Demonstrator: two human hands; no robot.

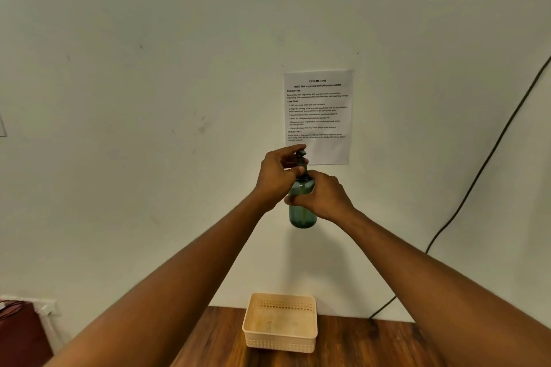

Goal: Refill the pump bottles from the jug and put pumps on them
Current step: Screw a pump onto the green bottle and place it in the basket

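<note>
We are counting one green pump bottle (302, 211), carrying one black pump (301, 155) at its neck, and two hands: one left hand (275, 177) and one right hand (323, 197). We are also logging one beige basket (280, 337), one printed sheet (318, 110) on the wall, one dark cable (477, 176), and one wooden table (357, 345).
</note>
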